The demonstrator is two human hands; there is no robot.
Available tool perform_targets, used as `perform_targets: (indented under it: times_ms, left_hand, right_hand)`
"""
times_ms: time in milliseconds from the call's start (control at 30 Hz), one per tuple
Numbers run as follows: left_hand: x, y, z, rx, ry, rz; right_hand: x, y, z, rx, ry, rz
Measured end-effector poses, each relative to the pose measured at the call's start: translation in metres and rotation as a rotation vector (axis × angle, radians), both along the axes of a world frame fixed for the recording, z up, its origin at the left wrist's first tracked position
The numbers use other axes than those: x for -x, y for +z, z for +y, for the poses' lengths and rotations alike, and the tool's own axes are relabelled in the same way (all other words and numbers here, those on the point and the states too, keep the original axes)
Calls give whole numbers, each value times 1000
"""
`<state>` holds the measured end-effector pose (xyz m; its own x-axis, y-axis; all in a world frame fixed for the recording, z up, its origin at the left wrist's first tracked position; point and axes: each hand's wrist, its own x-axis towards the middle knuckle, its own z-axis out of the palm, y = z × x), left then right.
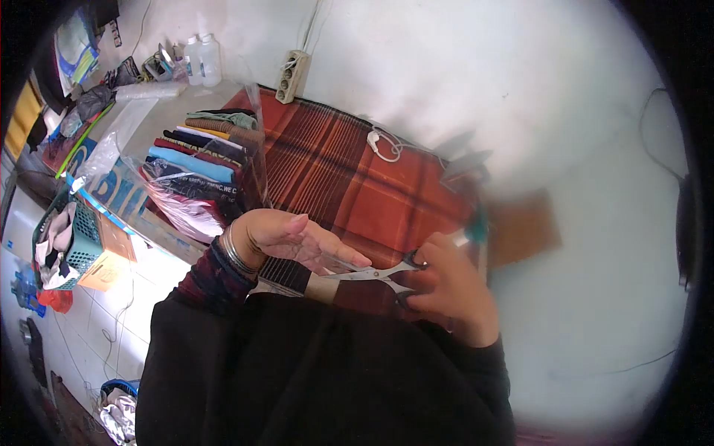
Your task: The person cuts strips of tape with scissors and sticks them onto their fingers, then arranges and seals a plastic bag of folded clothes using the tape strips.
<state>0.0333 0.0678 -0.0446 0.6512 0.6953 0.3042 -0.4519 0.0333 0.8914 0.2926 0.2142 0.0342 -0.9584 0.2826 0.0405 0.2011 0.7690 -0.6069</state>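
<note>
My right hand (454, 290) grips a pair of scissors (368, 274) with dark finger loops and light metal blades. The blades point left, and their tips reach under the fingers of my left hand (294, 236). That hand is palm up with its fingers stretched out and thumb raised; bangles circle its wrist. Whether anything thin lies between its fingers and the blades is too unclear to make out. Just beyond my left hand stands a stack of folded clothes (197, 167) in clear plastic.
An orange-brown plaid cloth (387, 212) covers the surface before me. On it lies a white cable (383, 145); a power strip (292, 76) leans at the wall. Two bottles (202, 59) stand behind. A green basket (85, 241) of cloth sits at left, a blurred brown piece (524, 229) at right.
</note>
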Motion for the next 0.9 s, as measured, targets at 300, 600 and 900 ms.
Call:
perform_targets:
  times_ms: [300,600,900]
  left_hand:
    - [4,-4,-4,-13,-15,-17]
    - [11,-3,-7,68,97,41]
    - [4,5,1,-43,20,-7]
  right_hand:
    - [-6,-4,8,-92,44,-61]
    - [-39,-7,15,-40,-117,14]
    - [-19,-12,6,-61,-71,34]
